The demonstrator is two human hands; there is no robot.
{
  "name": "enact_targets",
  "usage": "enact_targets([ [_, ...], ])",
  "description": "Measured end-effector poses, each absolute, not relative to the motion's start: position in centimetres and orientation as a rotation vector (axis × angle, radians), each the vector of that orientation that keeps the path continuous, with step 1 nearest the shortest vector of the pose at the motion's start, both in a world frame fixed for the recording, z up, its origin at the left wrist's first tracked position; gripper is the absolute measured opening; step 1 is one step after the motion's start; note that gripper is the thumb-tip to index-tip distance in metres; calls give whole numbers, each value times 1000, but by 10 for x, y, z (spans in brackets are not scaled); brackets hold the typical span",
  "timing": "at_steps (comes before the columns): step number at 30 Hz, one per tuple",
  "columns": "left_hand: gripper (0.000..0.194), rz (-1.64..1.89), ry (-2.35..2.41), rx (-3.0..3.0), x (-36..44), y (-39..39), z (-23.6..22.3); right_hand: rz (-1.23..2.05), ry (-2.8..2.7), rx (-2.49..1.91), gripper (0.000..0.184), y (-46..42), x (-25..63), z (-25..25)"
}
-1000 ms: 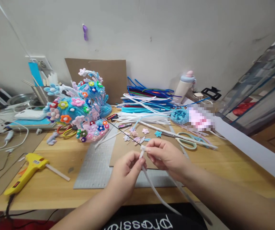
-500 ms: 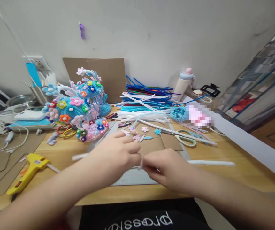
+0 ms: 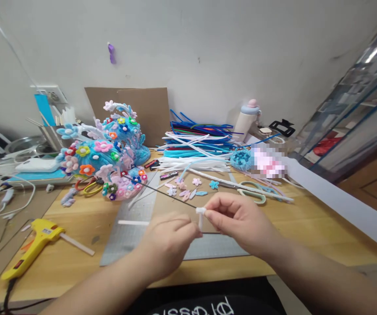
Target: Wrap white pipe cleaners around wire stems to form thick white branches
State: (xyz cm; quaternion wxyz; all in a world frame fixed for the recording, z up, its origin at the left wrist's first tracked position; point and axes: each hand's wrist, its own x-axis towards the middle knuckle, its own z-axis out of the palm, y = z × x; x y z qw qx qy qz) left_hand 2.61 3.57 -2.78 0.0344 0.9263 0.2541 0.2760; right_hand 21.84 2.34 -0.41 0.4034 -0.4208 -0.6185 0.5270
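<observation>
My right hand [image 3: 237, 218] pinches a white pipe cleaner [image 3: 200, 211] against one end of a thin dark rod [image 3: 165, 191], thumb and forefinger pressed together. The rod slants up and leftward from there toward the flower decorations. A short stretch of the pipe cleaner drops from the rod to my left hand [image 3: 175, 236], whose curled fingers grip it lower down. Past the left hand's knuckles a white strip [image 3: 132, 223] sticks out; whether it is the same pipe cleaner I cannot tell. Both hands are above a piece of cardboard on a grey cutting mat [image 3: 119, 245].
Small felt-like petals and flowers [image 3: 196, 181] lie behind my hands, near green-handled scissors [image 3: 257, 199]. A yellow glue gun [image 3: 32, 251] is at the left. Blue flower-covered decorations [image 3: 99, 151] stand back left. Bundled pipe cleaners [image 3: 195, 151] and a bottle [image 3: 245, 120] are behind.
My hands were close together and have come slightly apart, the left one lower. The dark rod and the white pipe cleaner on its end now show. The camera's view has shifted slightly.
</observation>
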Motion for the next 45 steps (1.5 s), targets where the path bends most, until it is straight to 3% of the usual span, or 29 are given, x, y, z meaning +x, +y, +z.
enact_targets([
  [6, 15, 653, 736, 3163, 20, 18, -2, 779, -2041, -1219, 16, 21, 219, -12],
  [9, 14, 476, 686, 3304, 13, 25, 21, 660, -2260, -1201, 19, 19, 221, -12],
  [15, 18, 367, 500, 3024, 3, 62, 40, 1044, -2322, -993, 14, 14, 221, 0],
  [20, 24, 578, 476, 2593, 5, 70, 3, 1444, -1821, -970, 10, 11, 221, 1],
  [24, 19, 849, 638, 2588, 14, 49, -26, 1506, -1490, -1012, 13, 16, 219, -6],
  [27, 18, 926, 691, 2747, 20, 31, -30, 1344, -1524, -1063, 11, 20, 218, -12],
  [30, 12, 909, 747, 2918, 22, 18, -21, 973, -1770, -1143, 12, 20, 219, -19],
  [36, 9, 595, 744, 3205, 12, 17, 11, 399, -2323, -1058, 18, 13, 220, -25],
  [41, 18, 508, 676, 2945, 2, 54, 28, 709, -2392, -864, 13, 10, 223, -8],
  [45, 23, 579, 647, 2663, 6, 67, 4, 1081, -2082, -902, 8, 6, 224, -2],
])
